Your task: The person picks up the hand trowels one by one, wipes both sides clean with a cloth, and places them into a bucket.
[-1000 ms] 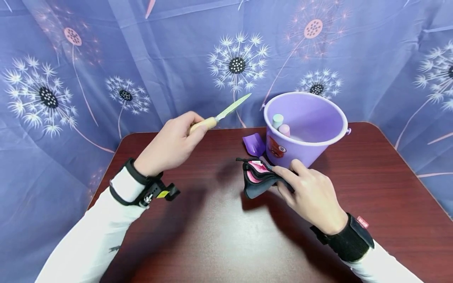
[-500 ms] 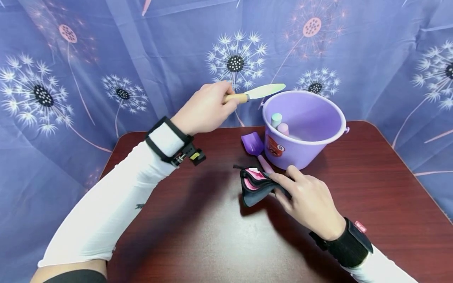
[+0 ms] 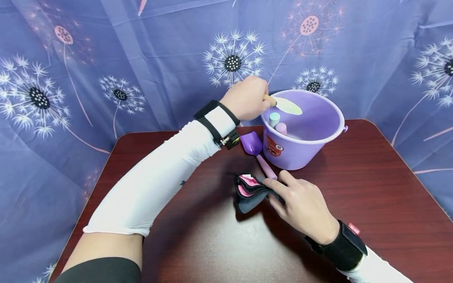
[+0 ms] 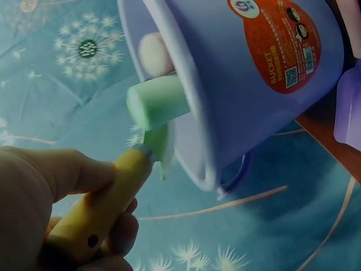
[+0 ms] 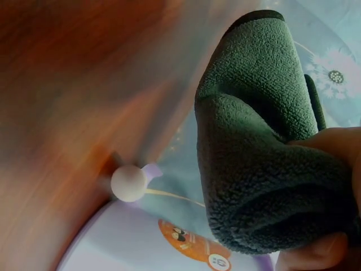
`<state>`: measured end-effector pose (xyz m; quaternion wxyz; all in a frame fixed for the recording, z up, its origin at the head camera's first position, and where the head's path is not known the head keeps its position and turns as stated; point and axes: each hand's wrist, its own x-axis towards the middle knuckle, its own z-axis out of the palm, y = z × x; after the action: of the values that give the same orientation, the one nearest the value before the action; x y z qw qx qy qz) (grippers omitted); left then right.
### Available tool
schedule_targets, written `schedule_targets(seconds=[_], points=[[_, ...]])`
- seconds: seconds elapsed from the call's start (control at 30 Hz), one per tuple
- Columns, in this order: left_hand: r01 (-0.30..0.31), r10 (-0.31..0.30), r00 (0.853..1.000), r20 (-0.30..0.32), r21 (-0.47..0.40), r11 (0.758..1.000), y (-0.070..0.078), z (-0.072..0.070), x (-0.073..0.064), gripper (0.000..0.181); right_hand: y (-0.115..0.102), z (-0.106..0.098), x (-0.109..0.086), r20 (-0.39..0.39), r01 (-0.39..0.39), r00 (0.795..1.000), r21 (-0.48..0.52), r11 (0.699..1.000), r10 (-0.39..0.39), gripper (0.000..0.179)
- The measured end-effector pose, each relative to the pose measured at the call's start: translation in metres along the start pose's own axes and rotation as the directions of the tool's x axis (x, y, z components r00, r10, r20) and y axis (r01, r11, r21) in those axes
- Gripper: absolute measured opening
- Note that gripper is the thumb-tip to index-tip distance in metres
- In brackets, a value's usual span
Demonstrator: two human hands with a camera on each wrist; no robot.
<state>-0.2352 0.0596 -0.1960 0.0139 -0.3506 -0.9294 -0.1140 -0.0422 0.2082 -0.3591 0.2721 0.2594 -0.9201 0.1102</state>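
My left hand (image 3: 247, 96) grips the yellow wooden handle of a small trowel (image 3: 289, 106), whose pale green, leaf-shaped blade slants down over the open mouth of a purple bucket (image 3: 295, 155). In the left wrist view the trowel's handle (image 4: 104, 203) lies between thumb and curled fingers, and a green cylinder partly hides the blade. Low in front of the bucket, my right hand (image 3: 304, 204) pinches a folded dark grey fleece cloth (image 3: 249, 200) with black edging and pink inside. The right wrist view shows the cloth's fuzzy folds (image 5: 248, 124) between thumb and fingers.
Inside the bucket's left side stand a mint-green cylinder (image 3: 274, 119) and a pink one (image 3: 281, 128). A purple toy shovel (image 3: 252, 143) lies left of the bucket, its pink handle pointing toward the cloth. Behind the brown table (image 3: 382, 188) hangs a blue dandelion-print curtain (image 3: 170, 63).
My left hand has carried the trowel rightward from the table's left side to over the bucket, its blade tipping downward. My right hand has drawn the cloth slightly nearer, uncovering the shovel's handle.
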Motion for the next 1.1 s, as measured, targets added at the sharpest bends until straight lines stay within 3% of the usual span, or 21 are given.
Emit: schedule_targets(seconds=[0.23,0.43,1.1], points=[[0.013,-0.014,0.997,0.073,0.017,1.0,0.006,0.017,0.02,0.022,-0.003,0.003,-0.003,0.009,0.007,1.0,0.011,1.0,-0.007,0.031],[0.018,-0.02,0.996,0.083,0.019,1.0,0.006,0.026,0.028,0.024,-0.005,0.005,-0.004,0.025,0.004,1.0,0.021,1.0,-0.004,0.032],[-0.078,0.087,0.991,0.103,-0.087,0.993,-0.007,0.036,0.027,0.017,-0.007,0.006,-0.006,0.03,-0.002,1.0,0.013,1.0,0.002,0.033]])
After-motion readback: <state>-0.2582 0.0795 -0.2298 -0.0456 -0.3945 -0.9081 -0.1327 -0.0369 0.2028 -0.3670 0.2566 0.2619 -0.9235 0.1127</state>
